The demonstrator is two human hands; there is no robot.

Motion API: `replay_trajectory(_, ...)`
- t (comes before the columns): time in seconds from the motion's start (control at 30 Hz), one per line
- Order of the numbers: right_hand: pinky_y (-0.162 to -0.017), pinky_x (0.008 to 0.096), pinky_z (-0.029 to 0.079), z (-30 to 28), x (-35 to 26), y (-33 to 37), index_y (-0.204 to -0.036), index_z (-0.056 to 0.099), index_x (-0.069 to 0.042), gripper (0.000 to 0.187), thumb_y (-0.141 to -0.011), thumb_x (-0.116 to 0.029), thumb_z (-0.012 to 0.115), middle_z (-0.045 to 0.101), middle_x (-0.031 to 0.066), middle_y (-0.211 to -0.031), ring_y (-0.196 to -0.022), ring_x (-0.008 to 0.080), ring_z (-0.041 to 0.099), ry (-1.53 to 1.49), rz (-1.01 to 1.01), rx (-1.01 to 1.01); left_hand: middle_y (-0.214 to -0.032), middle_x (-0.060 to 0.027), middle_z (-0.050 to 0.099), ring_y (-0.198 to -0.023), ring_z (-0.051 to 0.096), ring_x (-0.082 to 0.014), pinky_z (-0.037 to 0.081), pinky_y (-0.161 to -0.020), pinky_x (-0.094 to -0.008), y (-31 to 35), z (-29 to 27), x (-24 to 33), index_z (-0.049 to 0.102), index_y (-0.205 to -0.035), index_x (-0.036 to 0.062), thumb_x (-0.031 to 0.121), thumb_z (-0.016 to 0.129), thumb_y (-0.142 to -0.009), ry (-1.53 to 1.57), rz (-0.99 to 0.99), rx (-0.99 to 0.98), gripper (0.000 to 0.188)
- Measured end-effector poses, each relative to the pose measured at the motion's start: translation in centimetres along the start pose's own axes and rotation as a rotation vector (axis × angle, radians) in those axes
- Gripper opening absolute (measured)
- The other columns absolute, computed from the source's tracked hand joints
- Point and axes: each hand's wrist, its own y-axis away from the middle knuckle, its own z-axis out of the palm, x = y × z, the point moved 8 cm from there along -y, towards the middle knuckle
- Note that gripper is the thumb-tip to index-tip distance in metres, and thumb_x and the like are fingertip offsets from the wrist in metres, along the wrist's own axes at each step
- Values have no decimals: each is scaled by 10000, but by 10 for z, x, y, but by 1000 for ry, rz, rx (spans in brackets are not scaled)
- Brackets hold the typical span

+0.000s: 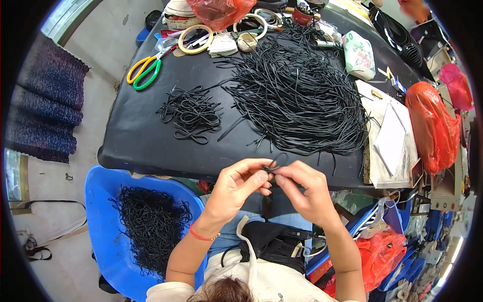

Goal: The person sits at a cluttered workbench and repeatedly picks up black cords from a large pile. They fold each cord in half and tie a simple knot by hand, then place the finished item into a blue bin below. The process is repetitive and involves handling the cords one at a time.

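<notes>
Just past the table's near edge, my left hand (240, 182) and my right hand (306, 190) meet with fingertips pinched on one thin black cord (282, 158). A small loop of it stands up between them; the part under my fingers is hidden. Beyond my hands lies a large heap of straight black cords (302, 95) on the black table. To its left is a smaller pile of looped black cords (193, 111). Below my left forearm, a blue tub (98, 221) holds a mass of looped cords (151, 226).
Scissors with yellow and green handles (145, 70) lie at the table's left. Tape rolls (196, 39) and a red plastic bag (221, 11) are at the back. A tissue pack (358, 55), a white board (392, 136) and another red bag (432, 126) stand right.
</notes>
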Motion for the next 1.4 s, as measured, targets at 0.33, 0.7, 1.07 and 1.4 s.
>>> replay_trajectory(0.33,-589,205,473,27,25,21,-977,620,11,155,-862,-83,574,645,54,-844,-733,74,579,-796,468,-111,-883,-83,629,-770,594,-108,500,-703,-239,2,-7,-2,598,-1007,-25,37,593,-839,-42,70,104,179)
replay_trajectory(0.7,-464,162,372,15,21,14,-747,557,4,173,-782,-109,684,587,-6,-619,-536,16,485,-306,339,263,-908,-103,619,-834,595,-121,504,-767,-249,12,1,-2,564,-967,-43,-27,595,-816,-29,257,254,155)
replay_trajectory(1.07,-590,202,388,22,35,8,-870,614,-1,156,-844,-155,616,593,9,-793,-690,45,482,-637,484,31,-903,-83,612,-829,585,-102,480,-746,-230,13,4,3,453,-1065,7,-20,617,-779,-383,119,76,331)
replay_trajectory(1.4,-558,171,347,31,42,13,-855,540,-9,195,-899,-198,552,501,-42,-719,-646,16,410,-671,487,157,-781,-33,606,-664,557,-57,471,-590,-190,11,8,-10,564,-928,2,42,671,-787,-163,12,105,181)
